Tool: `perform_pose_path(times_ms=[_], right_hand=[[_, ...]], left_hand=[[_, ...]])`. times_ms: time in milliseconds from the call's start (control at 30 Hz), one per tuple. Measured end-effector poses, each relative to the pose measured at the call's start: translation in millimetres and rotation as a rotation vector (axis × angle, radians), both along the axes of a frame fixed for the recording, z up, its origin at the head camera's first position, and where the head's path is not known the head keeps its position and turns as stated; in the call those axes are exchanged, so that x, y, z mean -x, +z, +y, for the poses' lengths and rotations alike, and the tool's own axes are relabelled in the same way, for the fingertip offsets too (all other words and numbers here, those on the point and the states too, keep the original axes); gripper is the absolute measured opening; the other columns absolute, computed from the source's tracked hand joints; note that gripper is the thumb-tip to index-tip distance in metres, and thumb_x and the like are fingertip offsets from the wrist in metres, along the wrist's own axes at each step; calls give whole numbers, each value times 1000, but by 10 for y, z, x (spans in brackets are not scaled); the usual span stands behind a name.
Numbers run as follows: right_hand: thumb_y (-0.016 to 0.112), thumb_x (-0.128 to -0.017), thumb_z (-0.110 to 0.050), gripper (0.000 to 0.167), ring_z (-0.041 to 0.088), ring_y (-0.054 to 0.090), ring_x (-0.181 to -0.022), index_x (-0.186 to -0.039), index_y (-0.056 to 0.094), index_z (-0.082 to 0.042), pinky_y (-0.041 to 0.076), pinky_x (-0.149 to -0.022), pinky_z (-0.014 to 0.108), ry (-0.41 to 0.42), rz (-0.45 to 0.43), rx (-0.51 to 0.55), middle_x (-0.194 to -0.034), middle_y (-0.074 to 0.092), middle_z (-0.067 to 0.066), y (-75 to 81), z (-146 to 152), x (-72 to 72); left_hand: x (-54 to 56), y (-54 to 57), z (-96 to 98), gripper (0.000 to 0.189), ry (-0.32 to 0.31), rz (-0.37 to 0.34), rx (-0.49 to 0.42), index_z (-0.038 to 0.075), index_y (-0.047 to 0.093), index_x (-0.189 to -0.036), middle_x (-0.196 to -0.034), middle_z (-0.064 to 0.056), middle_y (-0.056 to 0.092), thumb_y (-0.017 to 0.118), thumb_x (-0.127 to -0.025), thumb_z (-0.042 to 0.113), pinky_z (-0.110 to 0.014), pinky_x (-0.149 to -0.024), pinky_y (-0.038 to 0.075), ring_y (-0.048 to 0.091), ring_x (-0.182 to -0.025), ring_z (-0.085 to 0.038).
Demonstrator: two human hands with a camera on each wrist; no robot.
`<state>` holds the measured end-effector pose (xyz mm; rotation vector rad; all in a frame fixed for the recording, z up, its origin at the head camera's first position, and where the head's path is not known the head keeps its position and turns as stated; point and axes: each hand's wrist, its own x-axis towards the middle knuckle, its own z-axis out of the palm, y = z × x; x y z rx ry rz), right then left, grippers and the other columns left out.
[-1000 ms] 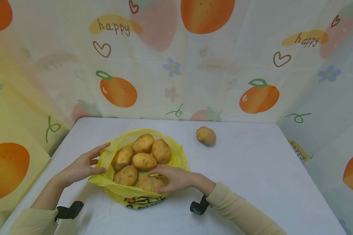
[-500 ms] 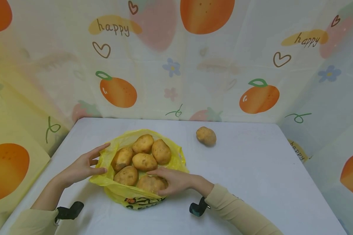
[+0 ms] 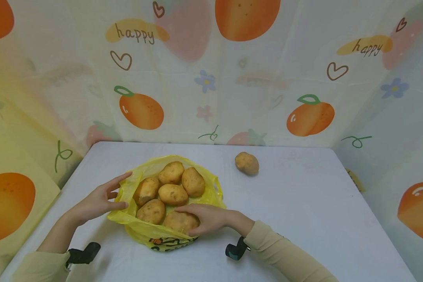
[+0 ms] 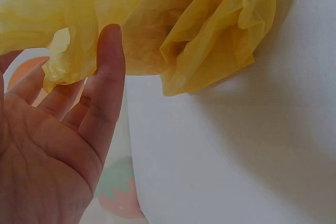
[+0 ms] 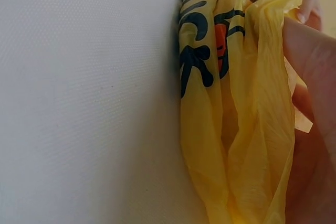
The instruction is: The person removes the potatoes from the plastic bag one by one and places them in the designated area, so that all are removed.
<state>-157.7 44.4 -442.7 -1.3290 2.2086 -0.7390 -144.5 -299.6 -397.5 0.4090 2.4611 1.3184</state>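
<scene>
W/ loose potato back-right of bag, my relaxed L hand touches bag & R hand grips inner spud, slightly left vs 1s ago.

right hand slightly farther left, yellow bag drawn in at right

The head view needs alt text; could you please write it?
The right hand holds a potato among five others in a yellow bag; the left hand touches its rim. Another potato lies apart on the white table.
</scene>
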Motion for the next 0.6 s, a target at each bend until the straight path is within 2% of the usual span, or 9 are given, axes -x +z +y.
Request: perform_pose_path(times_ms=[300, 600], right_hand=[[62, -87, -28, 65, 9, 39, -126, -144, 31, -20, 34, -102, 26, -39, -1, 37, -141, 41, 0, -2, 23, 11], [66, -85, -25, 66, 9, 40, -125, -143, 33, -23, 35, -101, 28, -107, -32, 78, -139, 42, -1, 71, 71, 33]], left_hand=[[-2, 21, -2, 86, 5, -17, -7, 25, 16, -149, -151, -16, 17, 70, -82, 20, -29, -79, 49, 45, -117, -46], [6, 28, -8, 86, 17, -38, -13, 25, 17, -148, -151, -16, 16, 70, -82, 21, -27, -76, 50, 44, -117, -46]])
